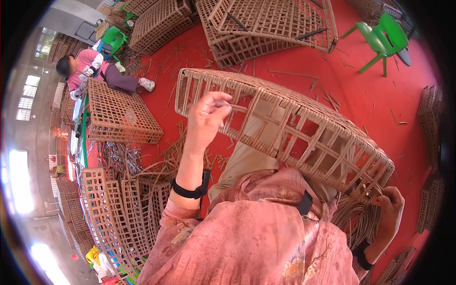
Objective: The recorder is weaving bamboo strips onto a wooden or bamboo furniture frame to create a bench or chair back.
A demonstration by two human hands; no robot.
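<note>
A brown woven wicker frame (280, 121), open-latticed like a shallow basket, lies tilted across my lap, its long rim running from upper left to lower right. My left hand (207, 116) is raised at its left part, fingers curled and slightly blurred beside a cross strand. What the fingertips pinch, if anything, I cannot make out. At the lower right corner, my right hand (392, 206) has its bent fingers closed on the frame. A small orange bit shows by those fingers, its kind unclear. Below that corner sits a coil of brown strands (358, 218).
More woven panels (280, 23) are stacked ahead, and others (121, 209) stand to my left. A green plastic chair (382, 42) is at the far right. Another person (95, 71) works at a woven piece (121, 111). Cut strips litter the red floor (375, 99).
</note>
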